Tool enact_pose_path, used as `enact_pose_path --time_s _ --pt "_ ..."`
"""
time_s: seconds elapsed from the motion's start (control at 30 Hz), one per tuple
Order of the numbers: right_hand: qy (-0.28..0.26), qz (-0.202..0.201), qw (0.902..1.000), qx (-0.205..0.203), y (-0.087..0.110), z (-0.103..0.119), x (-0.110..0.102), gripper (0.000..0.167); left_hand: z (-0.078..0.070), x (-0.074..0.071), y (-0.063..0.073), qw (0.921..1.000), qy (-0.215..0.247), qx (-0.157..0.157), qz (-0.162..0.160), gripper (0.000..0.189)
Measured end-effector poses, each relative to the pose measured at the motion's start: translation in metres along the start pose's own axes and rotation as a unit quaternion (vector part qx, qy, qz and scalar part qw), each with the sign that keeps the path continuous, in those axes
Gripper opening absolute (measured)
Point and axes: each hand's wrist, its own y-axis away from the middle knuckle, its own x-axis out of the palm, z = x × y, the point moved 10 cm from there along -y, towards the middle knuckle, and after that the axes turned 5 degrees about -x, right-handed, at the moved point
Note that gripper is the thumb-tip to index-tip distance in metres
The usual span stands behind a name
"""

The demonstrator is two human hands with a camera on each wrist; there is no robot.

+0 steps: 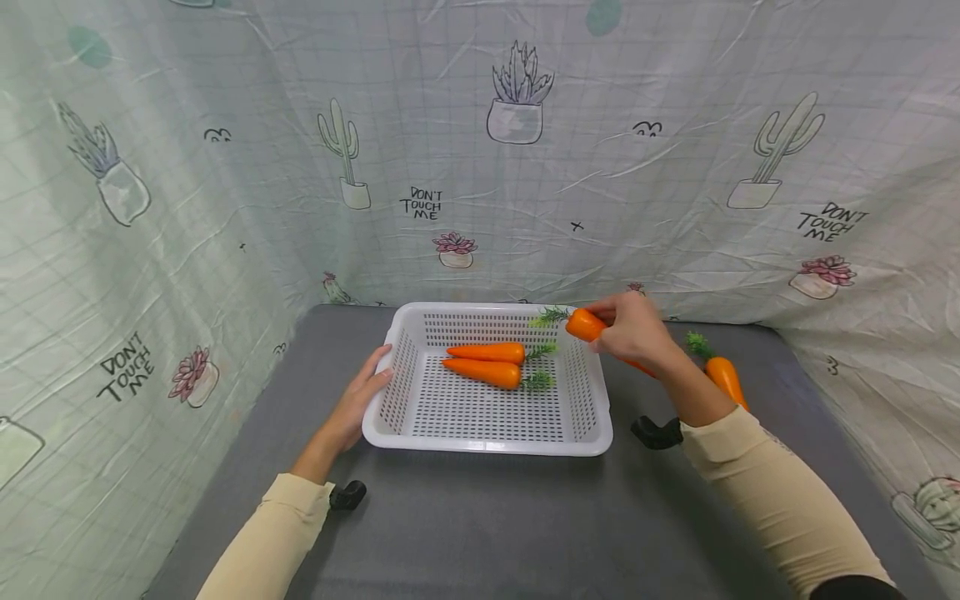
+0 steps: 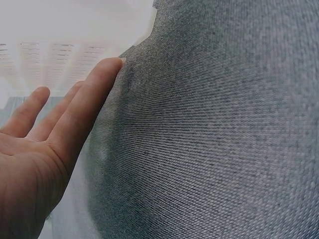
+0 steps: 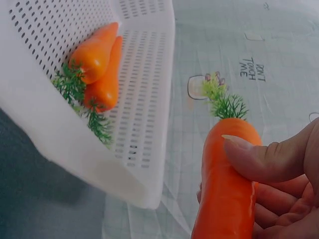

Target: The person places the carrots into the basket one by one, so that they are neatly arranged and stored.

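Note:
A white perforated plastic basket (image 1: 487,446) stands on the grey table with two orange carrots (image 1: 483,372) lying side by side in it, their green tops pointing right. My left hand (image 1: 360,400) rests against the basket's left side, and its fingers look nearly straight in the left wrist view. Beside the basket's right rim, my right hand (image 1: 633,333) grips a third carrot (image 3: 227,199) between thumb and fingers. That carrot's leafy top (image 1: 551,317) reaches over the rim, while its tip slants down to the right behind the hand.
Another carrot (image 1: 724,381) lies on the table to the right, partly hidden by the right forearm. A curtain (image 1: 480,183) printed with potted plants hangs behind and along both sides of the grey table (image 1: 480,525).

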Motion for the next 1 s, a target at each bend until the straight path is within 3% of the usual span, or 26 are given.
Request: enact_pose_path --time_s 0.5,1.0 --pt "-0.008 0.019 0.9992 -0.034 -0.009 0.025 0.016 0.061 0.0 -0.003 -0.001 1.0 -0.007 0.001 -0.006 0.061" --pt "-0.01 0.03 0.9988 -0.039 -0.017 0.042 0.03 0.06 0.002 -0.003 -0.002 1.0 -0.002 0.002 -0.003 0.062"
